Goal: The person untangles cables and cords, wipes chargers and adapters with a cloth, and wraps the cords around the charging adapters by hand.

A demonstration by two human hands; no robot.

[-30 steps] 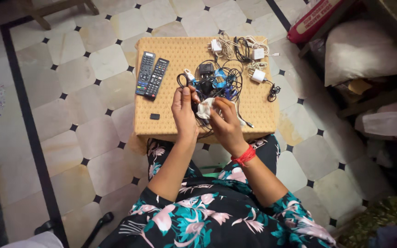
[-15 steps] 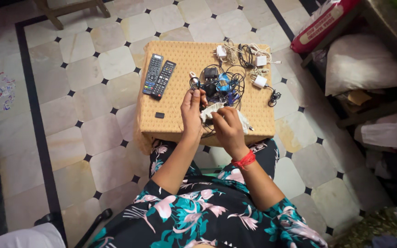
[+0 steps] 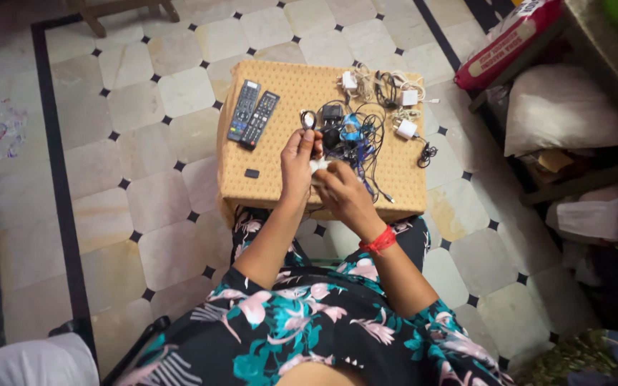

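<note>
Both hands work over the near edge of a small table covered in a tan woven cloth. The left hand is closed around a loop of black cable, which sticks up above the thumb and leads into a tangle of black cables and chargers lying near the middle of the tabletop. The right hand, with a red thread band at the wrist, is curled around a small white cloth; only a scrap of the cloth shows between the two hands, which touch or nearly touch there. Toward the table's left edge lie two black remote controls side by side, and nearer the front left corner sits a small black rectangular piece, apart from everything else. Along the far right corner rest several white charger plugs with coiled pale cords, and a thin black cord trails to the right edge. The table stands on a pale tiled floor with small dark diamond insets.
</note>
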